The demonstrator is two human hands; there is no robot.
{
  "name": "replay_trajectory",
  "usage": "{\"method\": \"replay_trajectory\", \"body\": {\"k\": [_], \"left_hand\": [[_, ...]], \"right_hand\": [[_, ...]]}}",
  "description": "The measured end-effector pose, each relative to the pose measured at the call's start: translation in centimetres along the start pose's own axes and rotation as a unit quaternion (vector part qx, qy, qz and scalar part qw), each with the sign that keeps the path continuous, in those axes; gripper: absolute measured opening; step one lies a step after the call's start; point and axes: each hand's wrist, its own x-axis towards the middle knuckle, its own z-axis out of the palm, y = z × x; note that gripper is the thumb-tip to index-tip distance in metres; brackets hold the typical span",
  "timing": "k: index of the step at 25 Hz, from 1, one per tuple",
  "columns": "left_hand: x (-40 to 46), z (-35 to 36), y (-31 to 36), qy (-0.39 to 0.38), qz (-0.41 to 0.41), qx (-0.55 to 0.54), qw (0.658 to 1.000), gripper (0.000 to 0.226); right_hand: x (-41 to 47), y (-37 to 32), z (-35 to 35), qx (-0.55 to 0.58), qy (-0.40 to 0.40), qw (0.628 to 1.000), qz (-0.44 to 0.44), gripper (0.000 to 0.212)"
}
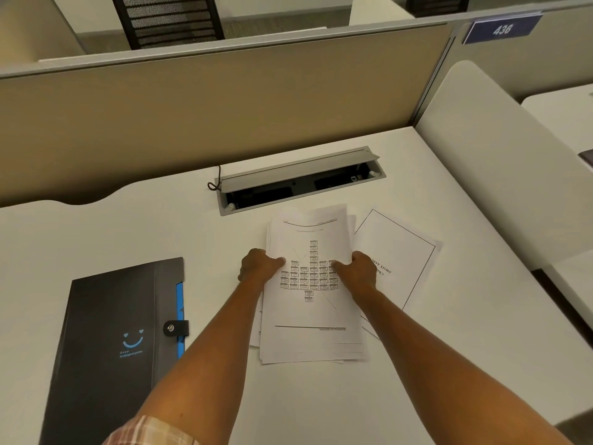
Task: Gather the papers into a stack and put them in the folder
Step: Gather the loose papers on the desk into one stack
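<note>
Head view: the left hand (pixel 258 264) and right hand (pixel 359 271), fingers curled, grip opposite edges of the loose white printed paper stack (pixel 309 303) at centre frame; the closed black folder (pixel 109 342) lies lower left on the white table (pixel 417 380).

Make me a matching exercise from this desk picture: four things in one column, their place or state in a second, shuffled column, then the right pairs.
Things:
1. black folder
2. cable box lid
3. bordered sheet
4. stack of papers

Place or state:
A. propped open at the back of the desk
B. lying askew, partly under the pile, on its right
C. held at both sides by the left hand and right hand
D. closed with a snap tab, left of the arms

Pairs: 1-D, 2-A, 3-B, 4-C
</note>
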Motion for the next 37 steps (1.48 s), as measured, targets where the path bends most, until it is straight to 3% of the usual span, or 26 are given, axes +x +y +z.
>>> {"method": "replay_trajectory", "body": {"k": [5,12,14,16,19,23,32,37], "left_hand": [[-1.2,0.2,0.3,-0.014,0.067,-0.029,0.997,0.052],[-3.5,0.1,2.3,-0.068,0.158,-0.144,0.975,0.038],[-4.0,0.6,3.4,-0.087,0.159,-0.161,0.970,0.034],[-4.4,1.4,4.5,-0.097,0.138,-0.190,0.967,0.046],[-4.6,3.1,5.9,-0.065,0.104,-0.215,0.969,0.045],[-5.0,5.6,7.1,0.019,0.148,-0.059,0.987,0.026],[-6.0,10.0,10.2,0.054,0.172,0.096,0.979,0.039],[-5.5,11.3,12.1,0.056,0.131,0.141,0.980,0.056]], "right_hand": [[-0.6,0.1,-0.4,0.051,-0.031,0.997,-0.041,0.025],[-0.6,3.6,-5.0,0.189,-0.136,0.969,-0.087,0.043],[-0.2,4.7,-6.9,0.217,-0.151,0.958,-0.110,0.038],[0.1,5.9,-8.7,0.247,-0.150,0.949,-0.126,0.031],[0.6,7.9,-11.8,0.283,-0.118,0.944,-0.119,0.024],[1.4,10.5,-15.0,0.323,-0.081,0.940,-0.079,0.026],[3.9,13.8,-19.7,0.387,-0.053,0.921,-0.014,0.025],[4.8,13.5,-18.4,0.377,-0.072,0.924,-0.014,0.023]]}}
